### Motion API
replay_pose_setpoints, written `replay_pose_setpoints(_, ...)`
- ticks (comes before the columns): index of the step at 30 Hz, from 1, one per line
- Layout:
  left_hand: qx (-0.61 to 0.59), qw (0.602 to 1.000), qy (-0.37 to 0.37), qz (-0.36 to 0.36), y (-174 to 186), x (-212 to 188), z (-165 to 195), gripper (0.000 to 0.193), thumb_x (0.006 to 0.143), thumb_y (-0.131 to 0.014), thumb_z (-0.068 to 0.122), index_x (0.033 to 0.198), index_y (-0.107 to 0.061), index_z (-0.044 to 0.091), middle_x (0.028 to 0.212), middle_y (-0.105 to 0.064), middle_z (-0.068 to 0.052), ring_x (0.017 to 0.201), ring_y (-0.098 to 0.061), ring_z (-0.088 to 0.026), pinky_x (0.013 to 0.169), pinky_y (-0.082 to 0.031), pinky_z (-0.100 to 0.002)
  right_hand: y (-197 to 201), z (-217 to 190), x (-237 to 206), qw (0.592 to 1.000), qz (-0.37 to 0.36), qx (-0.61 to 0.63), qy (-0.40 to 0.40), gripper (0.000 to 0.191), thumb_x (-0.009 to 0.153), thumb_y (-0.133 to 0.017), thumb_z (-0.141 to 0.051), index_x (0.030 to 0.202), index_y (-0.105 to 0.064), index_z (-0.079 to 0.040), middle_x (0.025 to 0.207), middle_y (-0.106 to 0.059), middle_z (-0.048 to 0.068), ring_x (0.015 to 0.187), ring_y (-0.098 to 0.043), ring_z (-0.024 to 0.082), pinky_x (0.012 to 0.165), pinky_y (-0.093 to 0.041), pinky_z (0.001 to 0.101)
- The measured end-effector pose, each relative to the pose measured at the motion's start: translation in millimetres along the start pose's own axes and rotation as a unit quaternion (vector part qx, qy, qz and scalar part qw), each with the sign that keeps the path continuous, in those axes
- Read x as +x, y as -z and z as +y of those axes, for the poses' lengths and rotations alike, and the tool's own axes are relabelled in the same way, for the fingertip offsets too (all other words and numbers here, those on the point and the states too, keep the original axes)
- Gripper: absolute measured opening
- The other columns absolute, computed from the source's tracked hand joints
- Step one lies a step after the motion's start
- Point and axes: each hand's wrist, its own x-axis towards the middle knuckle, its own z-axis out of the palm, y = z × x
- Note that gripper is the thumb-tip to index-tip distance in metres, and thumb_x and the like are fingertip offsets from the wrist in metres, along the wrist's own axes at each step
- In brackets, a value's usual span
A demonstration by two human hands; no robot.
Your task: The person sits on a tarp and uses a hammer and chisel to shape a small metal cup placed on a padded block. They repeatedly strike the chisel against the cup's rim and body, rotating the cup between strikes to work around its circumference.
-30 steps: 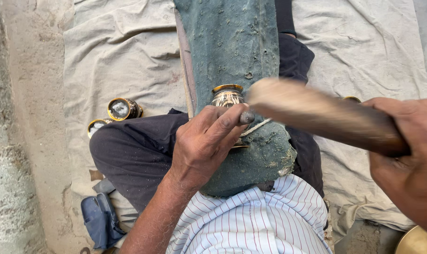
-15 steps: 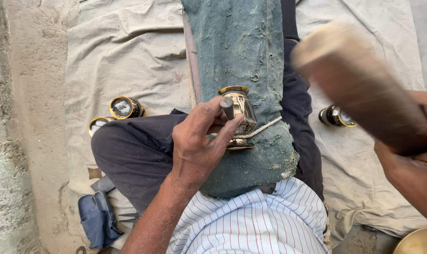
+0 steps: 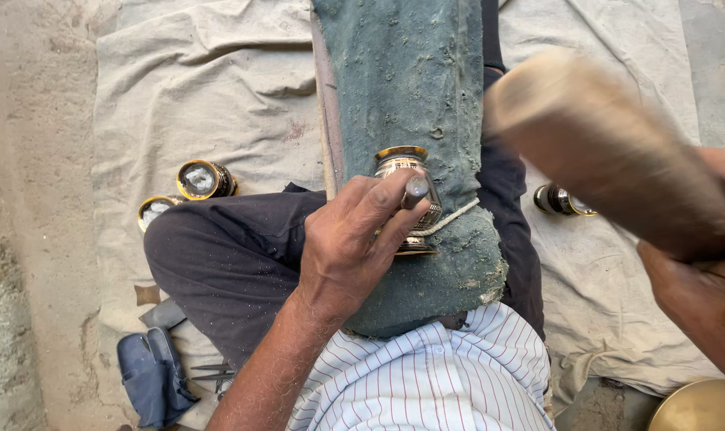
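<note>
My left hand (image 3: 354,243) grips a short metal punch (image 3: 415,191) and holds its tip against a small engraved brass pot (image 3: 410,199). The pot lies on its side on a long green-covered block (image 3: 414,88) that rests across my lap, with a cord (image 3: 457,217) over it. My right hand (image 3: 702,295) is shut on the handle of a thick wooden mallet (image 3: 610,152), which is raised and blurred, up and to the right of the pot.
Two brass pots (image 3: 204,179) (image 3: 156,209) lie on the beige cloth (image 3: 203,88) left of my knee, another pot (image 3: 560,199) to the right. A blue pouch (image 3: 151,375) and small tools sit at lower left. A brass bowl rim (image 3: 702,407) shows at bottom right.
The mallet went from resting on the punch to being lifted up and to the right. My left hand has kept the punch on the pot.
</note>
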Motion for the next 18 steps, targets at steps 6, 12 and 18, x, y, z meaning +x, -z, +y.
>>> replay_pose_setpoints(6,-0.009,1.000,-0.005,-0.012,1.5,-1.5,-1.0,0.044,0.101,-0.079,0.014,0.141,-0.060,0.016,0.106,-0.072,-0.003,0.093,-0.074,-0.014,0.075,-0.066,-0.026,1.0,-5.4,-0.2,1.000,0.003,-0.014,-0.005,0.047,0.079,-0.069,0.006,0.125,-0.065,0.000,0.091,-0.065,0.013,0.075,-0.065,0.021,0.076,-0.055,0.0343)
replay_pose_setpoints(12,-0.002,1.000,-0.004,-0.019,0.9,-0.1,-2.6,0.045,0.098,-0.081,0.014,0.139,-0.061,0.017,0.102,-0.071,-0.004,0.089,-0.074,-0.014,0.075,-0.065,-0.029,1.3,-11.7,3.3,0.972,0.081,0.220,0.010,0.042,0.083,-0.072,0.007,0.124,-0.060,0.006,0.096,-0.064,0.018,0.082,-0.067,0.024,0.072,-0.053,0.0365)
replay_pose_setpoints(18,0.000,0.999,-0.017,-0.032,4.2,-1.0,-3.3,0.044,0.100,-0.079,0.014,0.140,-0.061,0.018,0.102,-0.070,-0.002,0.089,-0.073,-0.014,0.072,-0.064,-0.028,4.0,-8.5,-3.4,0.999,0.038,0.032,-0.011,0.050,0.073,-0.072,0.015,0.121,-0.066,0.003,0.089,-0.065,0.016,0.077,-0.066,0.027,0.077,-0.054,0.0386)
